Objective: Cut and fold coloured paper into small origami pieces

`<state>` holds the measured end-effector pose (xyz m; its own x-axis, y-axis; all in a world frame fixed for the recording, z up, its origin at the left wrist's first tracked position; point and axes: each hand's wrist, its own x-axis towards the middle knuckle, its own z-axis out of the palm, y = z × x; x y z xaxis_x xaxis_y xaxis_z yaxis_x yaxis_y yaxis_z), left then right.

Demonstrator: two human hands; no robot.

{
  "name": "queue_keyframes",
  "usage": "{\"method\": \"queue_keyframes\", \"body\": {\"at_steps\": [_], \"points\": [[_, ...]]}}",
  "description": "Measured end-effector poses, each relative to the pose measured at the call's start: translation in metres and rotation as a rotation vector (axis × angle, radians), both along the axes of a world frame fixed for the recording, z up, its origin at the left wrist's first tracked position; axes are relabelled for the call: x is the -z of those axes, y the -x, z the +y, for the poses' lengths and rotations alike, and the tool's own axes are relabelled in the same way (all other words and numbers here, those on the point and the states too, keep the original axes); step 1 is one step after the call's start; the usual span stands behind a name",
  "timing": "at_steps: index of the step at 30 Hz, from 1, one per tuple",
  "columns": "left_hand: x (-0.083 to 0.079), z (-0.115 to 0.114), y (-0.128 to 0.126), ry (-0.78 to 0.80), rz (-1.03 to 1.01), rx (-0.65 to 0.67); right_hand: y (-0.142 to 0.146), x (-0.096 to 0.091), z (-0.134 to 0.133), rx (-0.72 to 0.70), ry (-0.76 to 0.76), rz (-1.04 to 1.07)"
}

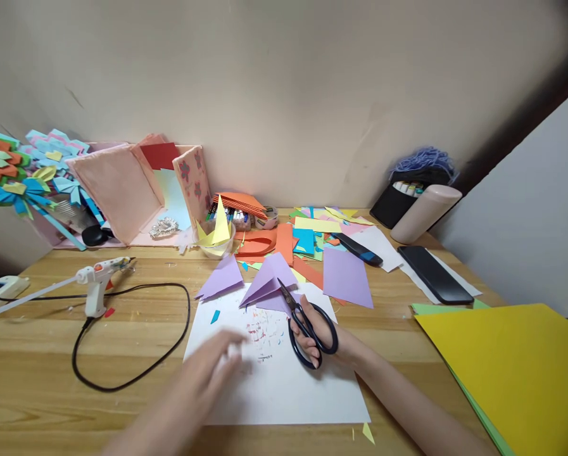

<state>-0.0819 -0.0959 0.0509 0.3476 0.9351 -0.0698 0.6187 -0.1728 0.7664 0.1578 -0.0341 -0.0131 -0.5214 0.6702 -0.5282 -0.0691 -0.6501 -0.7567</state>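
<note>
My right hand is wrapped round a pair of black-handled scissors, blades pressed together and pointing away toward the purple paper. My left hand, blurred by motion, hovers over the left part of a white sheet with its fingers apart and nothing in them. Ink marks dot the middle of that sheet, and a small blue scrap lies on it. Folded purple paper rests at its far edge. To the left of it is another purple piece, and a flat purple square lies to the right.
A white glue gun with a looping black cord stands at left. Paper flowers and a pink box are behind it. Coloured scraps, a cutter knife, a phone, a bottle and yellow sheets lie around.
</note>
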Motion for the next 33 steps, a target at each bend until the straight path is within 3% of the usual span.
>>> {"method": "queue_keyframes", "body": {"at_steps": [1,4,6,8,12,18,24,28,33], "points": [[0.003,0.026,-0.006,-0.015,0.002,-0.084,0.000,0.001,0.000,-0.004,-0.003,0.001],[0.014,0.098,-0.030,-0.050,-0.008,-0.166,0.002,0.001,-0.002,0.005,-0.034,-0.005],[0.021,0.128,-0.044,-0.065,0.034,-0.194,0.002,0.001,-0.003,0.014,-0.054,-0.015],[0.028,0.142,-0.052,-0.003,0.033,-0.184,0.003,0.003,-0.005,0.010,-0.066,-0.016],[0.037,0.146,-0.051,0.165,-0.061,-0.133,0.003,0.007,-0.005,0.004,-0.094,0.008],[0.032,0.139,-0.045,0.206,-0.272,-0.126,0.001,0.008,-0.006,0.008,-0.126,0.023],[0.039,0.131,-0.057,0.456,-0.507,-0.176,0.001,0.006,-0.007,-0.011,-0.109,0.042],[0.049,0.133,-0.062,0.389,-0.522,-0.148,-0.001,0.006,-0.004,-0.038,-0.046,0.084],[0.045,0.131,-0.060,0.276,-0.414,-0.143,-0.005,0.005,-0.003,-0.071,-0.039,0.103]]}}
